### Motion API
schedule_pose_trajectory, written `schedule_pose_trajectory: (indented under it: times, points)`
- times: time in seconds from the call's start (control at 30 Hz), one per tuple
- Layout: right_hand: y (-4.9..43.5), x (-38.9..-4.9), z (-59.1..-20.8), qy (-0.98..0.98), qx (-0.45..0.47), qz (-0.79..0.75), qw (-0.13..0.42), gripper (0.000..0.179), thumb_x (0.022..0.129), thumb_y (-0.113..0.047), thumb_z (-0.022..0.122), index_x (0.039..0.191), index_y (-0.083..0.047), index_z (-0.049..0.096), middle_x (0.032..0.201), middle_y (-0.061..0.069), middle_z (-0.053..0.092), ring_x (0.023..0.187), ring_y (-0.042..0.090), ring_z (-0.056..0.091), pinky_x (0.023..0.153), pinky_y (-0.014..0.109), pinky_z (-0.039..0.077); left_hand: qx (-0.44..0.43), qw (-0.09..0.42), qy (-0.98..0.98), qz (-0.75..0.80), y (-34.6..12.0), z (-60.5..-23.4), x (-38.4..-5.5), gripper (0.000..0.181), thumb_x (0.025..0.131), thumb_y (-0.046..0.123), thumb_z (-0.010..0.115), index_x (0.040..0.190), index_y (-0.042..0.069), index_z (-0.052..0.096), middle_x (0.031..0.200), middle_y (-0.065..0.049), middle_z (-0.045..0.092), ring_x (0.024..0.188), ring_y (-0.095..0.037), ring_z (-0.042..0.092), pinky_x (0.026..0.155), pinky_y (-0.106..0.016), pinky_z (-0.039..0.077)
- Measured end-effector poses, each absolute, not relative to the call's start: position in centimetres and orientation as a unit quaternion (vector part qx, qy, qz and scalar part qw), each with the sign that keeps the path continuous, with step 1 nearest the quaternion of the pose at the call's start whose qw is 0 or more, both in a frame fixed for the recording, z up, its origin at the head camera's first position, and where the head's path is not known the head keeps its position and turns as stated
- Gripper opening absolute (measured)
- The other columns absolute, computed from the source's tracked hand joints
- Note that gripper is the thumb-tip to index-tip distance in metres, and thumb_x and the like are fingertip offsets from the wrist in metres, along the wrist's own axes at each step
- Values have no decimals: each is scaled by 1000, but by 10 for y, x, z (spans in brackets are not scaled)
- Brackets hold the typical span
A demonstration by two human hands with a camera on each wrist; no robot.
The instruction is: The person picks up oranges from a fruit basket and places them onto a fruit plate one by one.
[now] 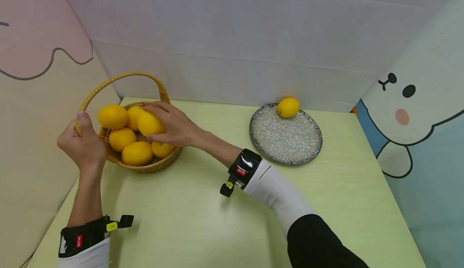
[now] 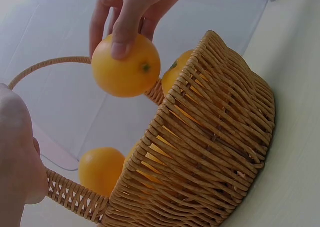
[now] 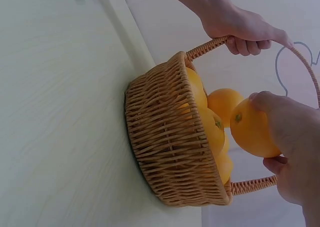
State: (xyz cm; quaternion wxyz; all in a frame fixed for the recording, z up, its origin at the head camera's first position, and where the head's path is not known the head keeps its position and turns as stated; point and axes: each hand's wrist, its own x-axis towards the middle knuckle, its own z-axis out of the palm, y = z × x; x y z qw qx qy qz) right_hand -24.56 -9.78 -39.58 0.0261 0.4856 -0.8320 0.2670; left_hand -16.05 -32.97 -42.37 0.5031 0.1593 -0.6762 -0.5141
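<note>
A wicker basket of several yellow-orange oranges stands at the back left of the table. My left hand grips the left side of its arched handle, fingers curled round it. Reaching in from the right, my right hand holds one orange over the basket's opening; in the left wrist view this orange sits above the rim, with its green stem end showing. Other oranges lie piled inside, partly hidden behind the woven wall in both wrist views.
To the right, a round speckled grey plate with a dark rim lies on the pale green table. One more orange rests at the plate's far edge. A white cloth wall runs behind, and printed panels stand on both sides.
</note>
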Motion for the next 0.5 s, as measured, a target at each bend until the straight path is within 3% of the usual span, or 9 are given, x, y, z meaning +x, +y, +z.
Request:
schedule_pose_trajectory:
  times: [0.5]
  points:
    - [-18,-254,-405,-825,463,317,61,75,97,-29,90,160,-3,57,165,19,55,150,32,60,119,32,56,167,497,-678,-516,-328,-423,-162,59,105,37,61,55,25,33,54,16,26,54,-5,16,57,-26,7]
